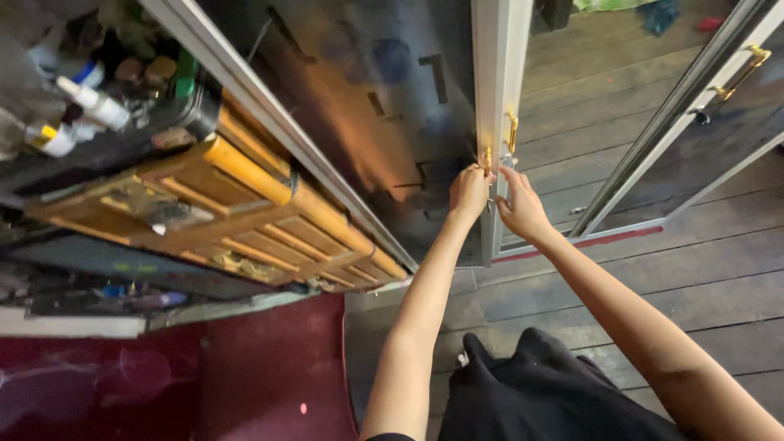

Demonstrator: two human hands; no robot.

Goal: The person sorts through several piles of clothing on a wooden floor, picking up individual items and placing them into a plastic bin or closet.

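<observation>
Already both my hands are at the pale metal door frame's edge: my left hand (469, 193) pinched shut on the small brass lock fitting (487, 159), my right hand (520, 208) half-curled beside it, the tall dark glass door (367, 106) seemingly not yet secured.

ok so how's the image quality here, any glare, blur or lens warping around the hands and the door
Head view: strong wide-angle warping bends the door frame and shelf. The dark glass panel carries an orange reflection. The left hand and right hand at the gold handle are evenly lit and fairly sharp; the bottles at the upper left are soft.
</observation>
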